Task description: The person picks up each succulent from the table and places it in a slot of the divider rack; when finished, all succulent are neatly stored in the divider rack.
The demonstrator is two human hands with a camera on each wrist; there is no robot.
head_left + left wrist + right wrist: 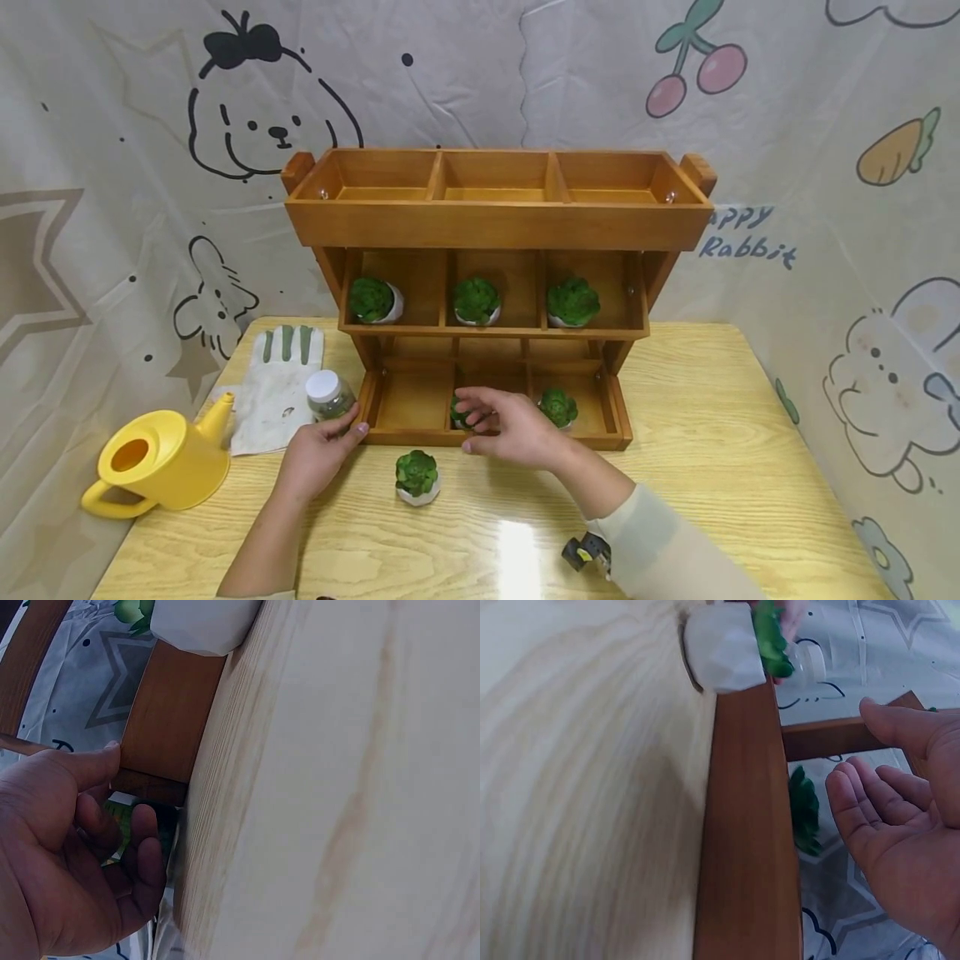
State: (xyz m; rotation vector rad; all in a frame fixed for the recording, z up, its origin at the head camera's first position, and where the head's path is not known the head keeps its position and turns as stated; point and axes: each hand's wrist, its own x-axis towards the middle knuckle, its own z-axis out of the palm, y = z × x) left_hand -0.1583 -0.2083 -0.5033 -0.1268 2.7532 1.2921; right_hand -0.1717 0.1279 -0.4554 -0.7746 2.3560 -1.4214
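Observation:
My left hand (321, 454) is at the lower left corner of a wooden tiered shelf (498, 227), thumb at its front edge, fingers loosely bent beside a lidded clear jar (330, 398). In the left wrist view the thumb tip meets the end of the wooden board (169, 712). My right hand (513, 427) hovers over the bottom tier with fingers spread, holding nothing. It partly hides a potted succulent (459, 412) in the middle compartment. Another succulent (559, 407) sits in the right compartment. A succulent in a white pot (417, 477) stands on the table before the shelf.
Three potted succulents (477, 301) occupy the middle tier. A yellow watering can (161, 458) stands at the left, near a white and green glove (279, 387). A small black object (587, 550) is by the right sleeve. Printed cloth surrounds the table (712, 467).

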